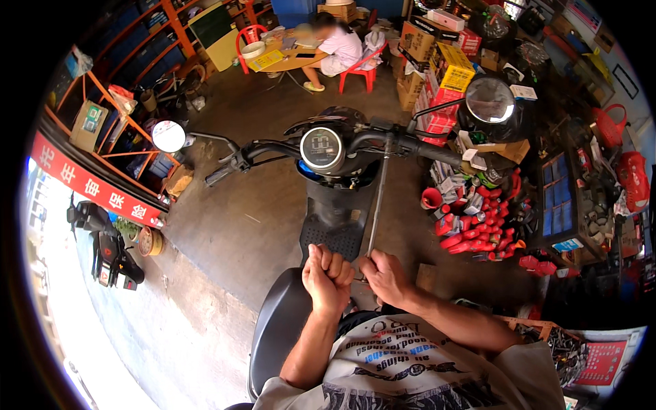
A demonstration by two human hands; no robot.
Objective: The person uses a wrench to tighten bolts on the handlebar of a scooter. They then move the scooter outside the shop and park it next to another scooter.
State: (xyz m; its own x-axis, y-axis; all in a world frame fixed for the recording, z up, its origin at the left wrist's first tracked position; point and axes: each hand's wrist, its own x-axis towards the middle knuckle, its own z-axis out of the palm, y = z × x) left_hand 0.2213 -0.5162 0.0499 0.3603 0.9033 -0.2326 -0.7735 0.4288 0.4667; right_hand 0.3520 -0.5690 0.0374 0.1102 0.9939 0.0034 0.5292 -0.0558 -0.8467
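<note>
Gripping one metal rod (pixel 378 198), one right hand (pixel 386 277) beside one clenched left hand (pixel 328 281), two mirrors (pixel 490 100) beyond.

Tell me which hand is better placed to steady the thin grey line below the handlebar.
Probably your right hand: it is at the visible lower end of the thin grey line. Your left hand, curled, sits farther left of that.

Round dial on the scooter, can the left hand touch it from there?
Probably, with a stretch: nothing seems to block the way from the left hand to the round dial, and the metal rod runs off to the right. One view can't settle the distance.
</note>
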